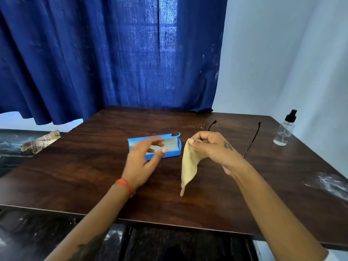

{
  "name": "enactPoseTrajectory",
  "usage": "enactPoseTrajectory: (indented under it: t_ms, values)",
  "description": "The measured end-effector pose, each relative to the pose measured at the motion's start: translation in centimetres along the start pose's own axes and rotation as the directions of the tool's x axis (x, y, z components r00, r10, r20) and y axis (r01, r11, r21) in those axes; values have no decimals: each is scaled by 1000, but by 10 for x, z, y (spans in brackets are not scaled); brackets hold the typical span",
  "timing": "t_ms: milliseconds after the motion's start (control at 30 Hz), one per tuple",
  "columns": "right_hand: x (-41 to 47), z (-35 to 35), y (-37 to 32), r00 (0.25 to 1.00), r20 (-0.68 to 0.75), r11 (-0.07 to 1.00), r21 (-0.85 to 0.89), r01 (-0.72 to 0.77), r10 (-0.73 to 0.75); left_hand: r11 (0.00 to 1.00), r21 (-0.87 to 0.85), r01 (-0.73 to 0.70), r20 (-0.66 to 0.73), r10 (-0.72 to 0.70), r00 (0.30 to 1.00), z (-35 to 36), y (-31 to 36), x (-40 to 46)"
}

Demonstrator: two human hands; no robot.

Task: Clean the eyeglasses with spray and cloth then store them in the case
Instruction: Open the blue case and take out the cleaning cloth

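Note:
A yellow cloth (pixel 189 166) hangs from my right hand (pixel 212 147), pinched at its top corner above the table's middle. My left hand (pixel 145 159) hovers with fingers apart over the front of the open blue glasses case (pixel 174 147), holding nothing. The eyeglasses (pixel 253 140) lie on the table behind my right hand, temples pointing away; the lenses are hidden by that hand. A clear spray bottle (pixel 285 130) with a black pump stands upright at the far right.
The dark wooden table (pixel 94 176) reaches to a blue curtain (pixel 113 63) at the back. A checkered cloth (pixel 40 142) lies off the table's left edge. A white smear (pixel 331 183) marks the table's right side.

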State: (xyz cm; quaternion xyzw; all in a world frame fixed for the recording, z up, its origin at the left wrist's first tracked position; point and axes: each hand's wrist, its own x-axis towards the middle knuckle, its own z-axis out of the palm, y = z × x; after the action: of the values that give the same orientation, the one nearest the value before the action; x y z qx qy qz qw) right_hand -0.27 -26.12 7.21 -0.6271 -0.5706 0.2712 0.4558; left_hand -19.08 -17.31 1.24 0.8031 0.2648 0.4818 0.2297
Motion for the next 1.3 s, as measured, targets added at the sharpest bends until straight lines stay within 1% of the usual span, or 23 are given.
enactPoseTrajectory:
  t_ms: [33,100,167,233,300,333,433,467,500,533,567,600,667,733,800,867,933,1000,1033,1100,1200,1267,1300]
  values:
    - [-2,0,0,1000,10,999,-49,23,-22,984,-149,95,113,-78,991,7,10,0]
    - [-6,-1,-3,997,58,995,-79,62,-58,883,-371,287,361,-148,921,18,27,1]
    - [-9,-5,-4,992,105,997,-44,69,-65,788,-450,421,508,-162,846,20,35,1]
    - [-11,-13,-4,988,150,999,26,39,-42,735,-469,490,567,-176,805,19,39,1]
    - [-12,-23,-3,967,255,993,116,-21,-9,649,-496,577,631,-187,753,16,41,-3]
    - [-12,-27,-2,947,322,986,161,-53,-2,580,-524,624,667,-176,723,15,43,-5]
    - [-8,-36,2,872,490,955,260,-141,-5,310,-610,730,738,-114,665,13,44,-13]
    - [-6,-37,4,851,526,947,269,-178,10,236,-604,761,763,-106,638,13,44,-13]
    - [-3,-37,5,830,556,943,257,-212,36,192,-574,796,794,-108,598,13,44,-13]
    - [-1,-37,7,808,585,945,221,-243,71,187,-531,826,822,-120,556,14,44,-13]
    - [2,-35,8,788,606,951,163,-263,114,223,-492,842,837,-145,527,16,44,-13]
    - [5,-32,9,775,611,959,87,-270,163,293,-461,838,831,-188,523,19,43,-12]
    - [10,-26,12,788,557,962,-84,-260,262,474,-407,781,757,-303,579,27,39,-13]
    - [15,-20,14,843,436,945,-232,-232,314,658,-294,693,654,-391,648,32,34,-13]
    - [21,-13,16,906,300,917,-353,-185,298,800,-113,589,567,-434,700,33,28,-12]
    - [26,-3,17,963,171,876,-470,-108,210,885,82,459,475,-440,762,33,23,-11]
    - [26,9,19,998,19,801,-597,-33,55,890,150,431,421,-452,786,33,20,-9]
    - [22,19,23,989,-87,725,-688,25,-117,863,109,493,412,-491,768,33,19,-7]
    - [19,23,26,979,-90,692,-719,64,-183,856,98,508,405,-500,765,33,18,-6]
    - [15,30,30,970,-47,661,-740,126,-238,845,73,530,390,-513,765,32,16,-3]
    - [8,39,30,985,14,709,-693,135,-175,785,-12,620,394,-566,724,32,11,-2]
    - [5,38,30,993,121,796,-600,85,-15,733,-48,679,418,-602,680,31,9,-1]
    - [4,35,30,977,199,854,-519,41,74,718,-57,694,436,-607,664,30,7,0]
